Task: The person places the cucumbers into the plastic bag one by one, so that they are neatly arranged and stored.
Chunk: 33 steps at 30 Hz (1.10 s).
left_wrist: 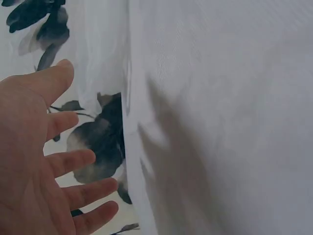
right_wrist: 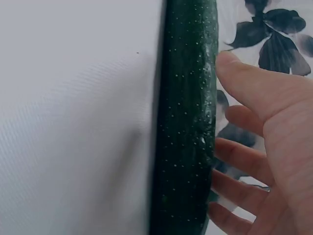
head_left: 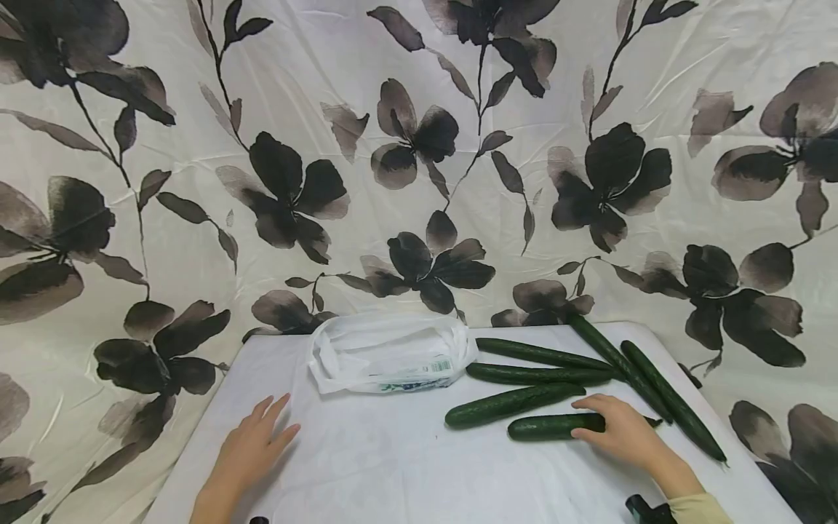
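A short dark-green cucumber (head_left: 546,427) lies on the white tabletop, nearest the front of the group. My right hand (head_left: 618,429) is over its right part, thumb on the near side and fingers on the far side. The right wrist view shows the same cucumber (right_wrist: 186,117) large and upright in the frame, with the spread, slightly bent fingers (right_wrist: 242,156) right at its edge. Part of the cucumber is hidden under the hand. My left hand (head_left: 245,451) hovers over the table's left side, its fingers (left_wrist: 93,193) spread apart and holding nothing.
Just behind the short cucumber lies a thicker cucumber (head_left: 513,405). Several longer ones, including a slanted cucumber (head_left: 674,400), lie at the back and right. A white plastic bag (head_left: 393,356) sits at the back middle. Behind the table (head_left: 366,466) hangs a floral cloth (head_left: 419,204).
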Available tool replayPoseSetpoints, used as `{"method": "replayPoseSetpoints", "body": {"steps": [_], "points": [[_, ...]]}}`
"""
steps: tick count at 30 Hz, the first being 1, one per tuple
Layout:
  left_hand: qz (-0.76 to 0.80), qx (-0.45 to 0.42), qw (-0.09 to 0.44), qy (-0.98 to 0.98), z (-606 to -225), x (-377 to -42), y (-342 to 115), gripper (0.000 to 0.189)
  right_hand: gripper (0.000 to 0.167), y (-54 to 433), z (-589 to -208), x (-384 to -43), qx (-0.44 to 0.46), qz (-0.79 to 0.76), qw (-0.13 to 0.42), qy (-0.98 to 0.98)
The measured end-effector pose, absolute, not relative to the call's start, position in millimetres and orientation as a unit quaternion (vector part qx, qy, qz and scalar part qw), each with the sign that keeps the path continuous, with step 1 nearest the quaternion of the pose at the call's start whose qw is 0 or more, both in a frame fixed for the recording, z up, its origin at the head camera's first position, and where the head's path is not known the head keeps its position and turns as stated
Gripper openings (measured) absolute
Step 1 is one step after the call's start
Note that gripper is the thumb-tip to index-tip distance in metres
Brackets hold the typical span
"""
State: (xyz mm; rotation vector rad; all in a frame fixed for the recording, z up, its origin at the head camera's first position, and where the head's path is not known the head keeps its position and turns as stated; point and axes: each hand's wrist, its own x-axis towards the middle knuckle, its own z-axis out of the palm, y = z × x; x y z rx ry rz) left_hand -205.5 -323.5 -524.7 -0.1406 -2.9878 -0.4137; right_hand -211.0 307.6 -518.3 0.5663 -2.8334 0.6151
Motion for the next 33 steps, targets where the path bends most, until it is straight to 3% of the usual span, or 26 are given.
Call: {"method": "replayPoseSetpoints", "body": {"steps": [18,28,33], "points": [[-0.278,-0.016,0.039,-0.960,-509,-259,-307,0.067,0.049,305,-535,-218,0.185,0.252,0.090,-0.946],[-0.386,-0.025,0.060,-0.920,-511,-304,-303,0.059,0.051,304,-538,-232,0.185,0.281,0.093,-0.937],[-0.390,-0.008,0.031,-0.920,-525,-313,-287,0.062,0.050,313,-546,-223,0.181,0.281,0.079,-0.939]]}}
